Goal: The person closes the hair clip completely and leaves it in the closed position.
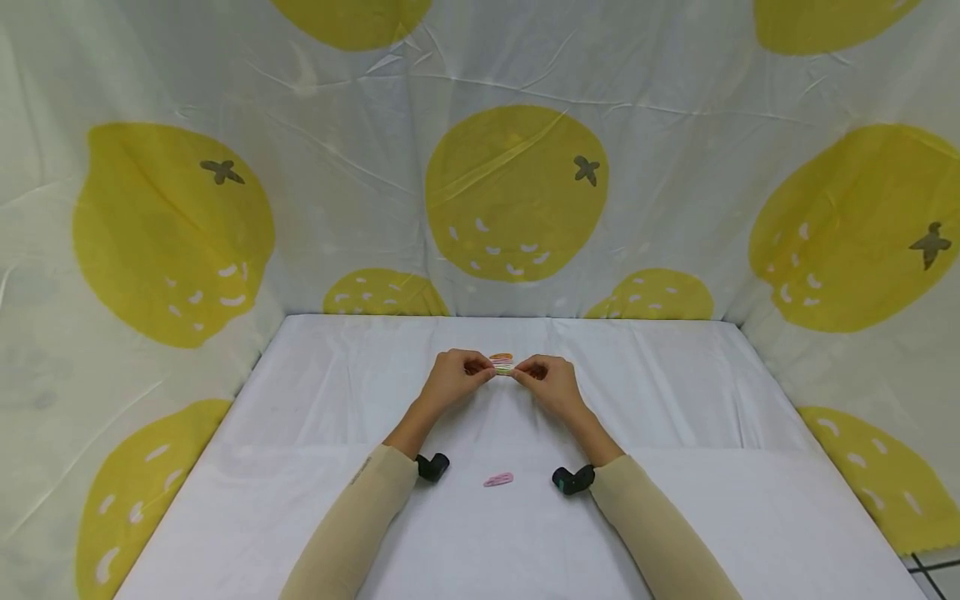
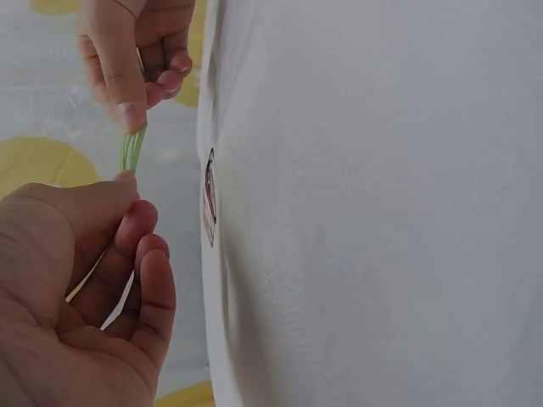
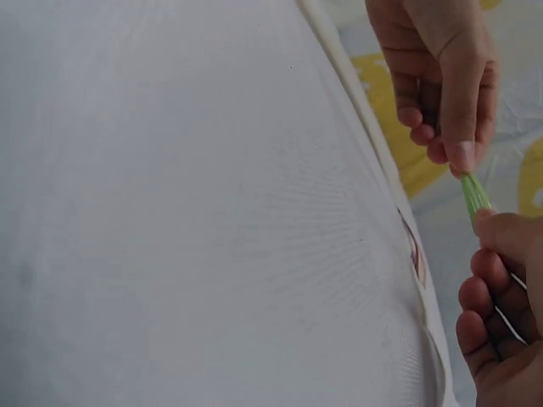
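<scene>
A small green hair clip (image 2: pixel 132 153) is stretched between my two hands, one end in each. My left hand (image 1: pixel 454 377) pinches one end between thumb and fingertip, while the other fingers curl loosely. The opposite end sits in the thumb-and-finger pinch of my right hand (image 1: pixel 551 385). In the right wrist view the middle of the green clip (image 3: pixel 475 200) shows, its ends covered by fingertips. Just behind the hands lie several hair clips in orange (image 1: pixel 501 357), pink and white, partly hidden by the fingers.
A pink hair clip (image 1: pixel 498 479) lies on the white cloth (image 1: pixel 645 533) nearer to me, between my forearms. Lemon-patterned curtains (image 1: pixel 352 200) surround the table at the back and sides. Dark wrist cameras (image 1: pixel 432 468) hang inside both cuffs.
</scene>
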Demonstrator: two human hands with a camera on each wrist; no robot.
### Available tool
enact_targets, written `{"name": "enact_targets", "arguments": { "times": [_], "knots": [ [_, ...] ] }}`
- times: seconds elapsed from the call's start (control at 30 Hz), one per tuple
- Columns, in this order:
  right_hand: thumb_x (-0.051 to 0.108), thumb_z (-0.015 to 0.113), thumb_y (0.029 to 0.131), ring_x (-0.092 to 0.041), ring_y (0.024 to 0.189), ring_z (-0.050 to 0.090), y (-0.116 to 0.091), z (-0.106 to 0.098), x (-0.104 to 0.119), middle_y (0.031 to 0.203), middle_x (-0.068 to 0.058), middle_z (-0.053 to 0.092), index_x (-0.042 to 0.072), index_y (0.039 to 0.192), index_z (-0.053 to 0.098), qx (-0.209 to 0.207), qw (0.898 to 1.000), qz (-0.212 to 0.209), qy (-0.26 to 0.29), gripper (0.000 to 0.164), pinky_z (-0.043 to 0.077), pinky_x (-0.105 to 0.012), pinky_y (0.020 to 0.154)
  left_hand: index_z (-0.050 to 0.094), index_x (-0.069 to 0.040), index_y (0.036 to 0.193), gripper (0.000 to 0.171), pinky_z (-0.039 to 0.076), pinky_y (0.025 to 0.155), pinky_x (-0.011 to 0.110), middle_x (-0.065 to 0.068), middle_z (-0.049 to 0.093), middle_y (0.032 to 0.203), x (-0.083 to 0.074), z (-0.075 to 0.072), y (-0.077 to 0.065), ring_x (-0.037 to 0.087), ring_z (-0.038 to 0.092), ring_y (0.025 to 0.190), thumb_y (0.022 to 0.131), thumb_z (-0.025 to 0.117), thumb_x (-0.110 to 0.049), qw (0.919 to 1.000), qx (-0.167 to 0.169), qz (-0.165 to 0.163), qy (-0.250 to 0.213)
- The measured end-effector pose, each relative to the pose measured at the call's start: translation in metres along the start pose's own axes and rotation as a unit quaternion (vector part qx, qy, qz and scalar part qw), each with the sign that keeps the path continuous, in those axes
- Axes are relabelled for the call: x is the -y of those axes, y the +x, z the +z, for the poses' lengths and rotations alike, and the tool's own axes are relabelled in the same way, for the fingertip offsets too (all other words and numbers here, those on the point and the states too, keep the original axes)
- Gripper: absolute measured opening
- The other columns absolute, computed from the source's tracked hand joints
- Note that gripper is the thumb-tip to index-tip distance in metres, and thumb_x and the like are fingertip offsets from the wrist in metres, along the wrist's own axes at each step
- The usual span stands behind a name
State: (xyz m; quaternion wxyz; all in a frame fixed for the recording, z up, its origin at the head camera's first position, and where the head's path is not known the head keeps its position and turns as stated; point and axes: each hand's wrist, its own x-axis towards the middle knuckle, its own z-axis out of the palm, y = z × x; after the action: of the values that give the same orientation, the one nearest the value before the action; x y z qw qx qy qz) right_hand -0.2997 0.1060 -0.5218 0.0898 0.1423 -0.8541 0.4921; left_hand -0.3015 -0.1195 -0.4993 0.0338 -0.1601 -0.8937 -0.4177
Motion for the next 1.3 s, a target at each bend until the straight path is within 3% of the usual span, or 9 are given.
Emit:
{"name": "enact_targets", "arguments": {
  "times": [0.3, 0.63, 0.83, 1.3],
  "knots": [
    [0.022, 0.081, 0.091, -0.009, 0.073, 0.061, 0.001, 0.008, -0.008, 0.085, -0.001, 0.076, 0.013, 0.091, 0.081, 0.022, 0.999, 0.038, -0.008, 0.008, 0.049, -0.023, 0.067, 0.081, -0.018, 0.091, 0.009, 0.049, 0.069, 0.025, -0.005, 0.074, 0.081, 0.005, 0.002, 0.003, 0.008, 0.060, 0.073, 0.092, 0.080, -0.026, 0.9991, 0.024, -0.026, 0.023],
    [0.019, 0.081, 0.091, -0.010, 0.072, 0.061, 0.004, 0.012, -0.009, 0.084, 0.000, 0.075, 0.013, 0.091, 0.080, 0.029, 0.998, 0.038, -0.029, 0.006, 0.049, -0.025, 0.068, 0.080, -0.019, 0.089, 0.008, 0.048, 0.070, 0.027, -0.006, 0.072, 0.079, 0.009, 0.006, 0.007, 0.010, 0.060, 0.074, 0.092, 0.079, -0.026, 0.9976, 0.032, -0.053, 0.030],
    [0.019, 0.081, 0.091, -0.010, 0.068, 0.059, 0.007, 0.014, -0.010, 0.078, 0.001, 0.072, 0.012, 0.090, 0.081, 0.032, 0.998, 0.028, -0.047, 0.007, 0.048, -0.026, 0.065, 0.079, -0.019, 0.087, 0.008, 0.046, 0.068, 0.027, -0.006, 0.070, 0.077, 0.012, 0.009, 0.009, 0.010, 0.058, 0.072, 0.091, 0.080, -0.026, 0.9971, 0.034, -0.053, 0.042],
    [0.018, 0.079, 0.091, -0.012, 0.069, 0.056, 0.006, 0.012, -0.006, 0.078, -0.002, 0.069, 0.008, 0.095, 0.080, 0.045, 0.995, 0.040, -0.074, 0.010, 0.045, -0.025, 0.063, 0.078, -0.016, 0.085, 0.009, 0.046, 0.067, 0.026, -0.004, 0.070, 0.076, 0.007, 0.012, 0.011, 0.011, 0.059, 0.073, 0.090, 0.080, -0.023, 0.9951, 0.038, -0.075, 0.051]
  ]
}}
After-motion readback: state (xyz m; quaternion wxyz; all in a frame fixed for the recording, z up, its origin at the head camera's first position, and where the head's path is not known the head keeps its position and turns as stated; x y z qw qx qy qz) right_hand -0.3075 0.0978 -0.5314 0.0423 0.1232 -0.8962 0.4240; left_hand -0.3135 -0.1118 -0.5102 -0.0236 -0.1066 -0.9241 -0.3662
